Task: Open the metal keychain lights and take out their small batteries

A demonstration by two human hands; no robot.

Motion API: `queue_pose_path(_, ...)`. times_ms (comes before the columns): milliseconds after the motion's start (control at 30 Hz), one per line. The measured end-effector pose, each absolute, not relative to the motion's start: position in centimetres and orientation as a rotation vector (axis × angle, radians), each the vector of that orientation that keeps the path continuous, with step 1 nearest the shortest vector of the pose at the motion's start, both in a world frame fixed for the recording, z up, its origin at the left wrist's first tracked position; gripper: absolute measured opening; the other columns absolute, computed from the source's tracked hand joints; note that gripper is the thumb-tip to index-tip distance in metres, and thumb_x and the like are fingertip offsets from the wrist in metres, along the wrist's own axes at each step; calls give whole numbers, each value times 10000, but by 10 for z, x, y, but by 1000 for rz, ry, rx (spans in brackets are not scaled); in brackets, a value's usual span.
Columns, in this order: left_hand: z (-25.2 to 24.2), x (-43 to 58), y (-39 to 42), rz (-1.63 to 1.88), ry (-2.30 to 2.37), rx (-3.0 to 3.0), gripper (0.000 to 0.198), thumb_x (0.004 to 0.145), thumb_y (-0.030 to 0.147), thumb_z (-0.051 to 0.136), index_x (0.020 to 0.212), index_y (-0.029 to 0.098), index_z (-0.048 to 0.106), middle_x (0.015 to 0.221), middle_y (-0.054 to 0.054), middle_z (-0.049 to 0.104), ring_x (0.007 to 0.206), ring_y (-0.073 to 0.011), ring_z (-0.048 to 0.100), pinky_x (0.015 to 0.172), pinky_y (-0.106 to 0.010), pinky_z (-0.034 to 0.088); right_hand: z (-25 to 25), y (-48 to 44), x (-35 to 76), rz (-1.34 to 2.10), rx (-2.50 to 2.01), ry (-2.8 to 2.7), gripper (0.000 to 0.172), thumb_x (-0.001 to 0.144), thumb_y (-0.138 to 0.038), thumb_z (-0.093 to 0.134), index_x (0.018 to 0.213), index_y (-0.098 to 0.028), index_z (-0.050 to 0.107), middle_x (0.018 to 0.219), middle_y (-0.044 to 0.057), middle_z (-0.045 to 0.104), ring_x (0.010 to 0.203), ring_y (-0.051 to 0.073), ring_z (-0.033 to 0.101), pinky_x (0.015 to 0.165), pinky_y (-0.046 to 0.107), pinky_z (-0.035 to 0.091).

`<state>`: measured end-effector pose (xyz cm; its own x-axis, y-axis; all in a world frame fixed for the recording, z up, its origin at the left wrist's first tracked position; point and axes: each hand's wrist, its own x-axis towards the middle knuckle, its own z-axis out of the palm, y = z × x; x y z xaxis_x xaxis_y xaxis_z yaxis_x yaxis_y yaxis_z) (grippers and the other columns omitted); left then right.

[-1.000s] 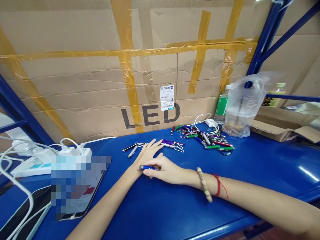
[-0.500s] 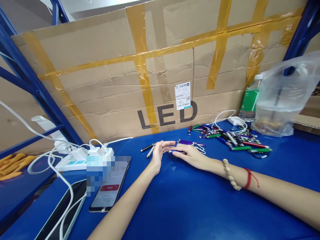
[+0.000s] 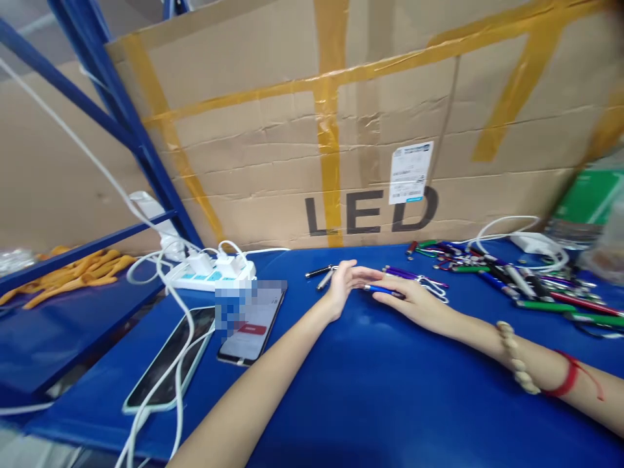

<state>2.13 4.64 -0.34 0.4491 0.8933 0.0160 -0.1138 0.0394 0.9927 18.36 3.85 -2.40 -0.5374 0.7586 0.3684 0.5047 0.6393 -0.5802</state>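
Observation:
My right hand (image 3: 414, 300) lies on the blue table (image 3: 370, 396) and pinches a small blue keychain pen light (image 3: 377, 290) between its fingertips. My left hand (image 3: 344, 284) stands on its edge just left of it, fingers stretched out, palm facing the light's tip. Two silver pen lights (image 3: 322, 273) lie just behind my left hand. Purple pen lights with clips (image 3: 414, 275) lie behind my right hand. A pile of coloured pen lights (image 3: 517, 279) spreads over the table's right side.
A taped cardboard box marked LED (image 3: 370, 136) walls off the back. At left lie a white power strip with chargers (image 3: 209, 270), two phones (image 3: 248, 322) (image 3: 168, 361) and white cables. A charger with cord (image 3: 531, 242) and a green-labelled bottle (image 3: 585, 201) are at far right. Orange gloves (image 3: 73, 270) lie on the left shelf.
The camera has swung left. My right hand has carried the blue pen light forward from near me toward my left hand, which turned from lying flat to standing on edge.

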Motion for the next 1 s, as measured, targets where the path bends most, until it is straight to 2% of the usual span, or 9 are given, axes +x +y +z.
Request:
queue_pose_path(133,-5,23,47,852,780,1327,552,790,322,160,919,67,632,976,-75,641,961,-197,545,942,-325,317,-22,36,182,532,-1087,-2284,423,801,-510,406,1044,-231,611,1009,56,634,968,226,558,847,345,424)
queue_pose_path(200,-7,23,48,840,762,1345,550,793,313,166,946,46,622,1001,-88,630,972,-199,540,947,-324,314,-20,35,182,571,-1178,-2322,451,788,-531,409,1045,-222,614,812,61,661,758,195,605,720,296,461)
queue_pose_path(233,-9,24,49,840,761,1349,547,795,314,171,966,44,615,1018,-89,623,978,-197,537,948,-320,315,-20,34,182,589,-1224,-2329,478,784,-545,400,1054,-211,609,710,56,650,643,177,595,642,279,462)
queue_pose_path(300,-12,24,51,834,761,1350,533,797,319,190,1006,50,600,1054,-83,608,993,-193,530,952,-317,314,-20,35,182,576,-1261,-2316,536,761,-596,380,1024,-198,625,564,43,601,533,167,554,548,269,440)
queue_pose_path(500,-15,20,53,824,722,1364,544,809,360,201,1047,57,585,1112,-82,579,1063,-206,486,975,-326,296,-26,42,185,559,-1299,-2316,565,718,-647,394,995,-218,637,517,42,567,491,156,522,526,276,413)
queue_pose_path(733,-12,18,52,824,742,1323,561,811,342,175,1078,43,567,1115,-98,573,1039,-216,499,965,-357,295,-27,44,184,563,-1392,-2302,627,675,-698,389,1002,-224,637,529,45,567,510,159,522,546,294,412)
queue_pose_path(867,-12,17,52,837,723,1325,564,803,341,175,1056,44,582,1110,-105,577,1041,-231,493,959,-371,294,-26,43,183,484,-1430,-2320,594,708,-678,362,1023,-252,630,500,39,540,484,159,502,525,299,398)
queue_pose_path(1000,-11,17,51,853,722,1314,572,801,333,176,1055,6,570,1108,-139,571,1033,-240,497,948,-376,300,-27,42,183,453,-1432,-2323,566,732,-650,365,1048,-255,620,661,72,619,629,179,569,600,295,425)
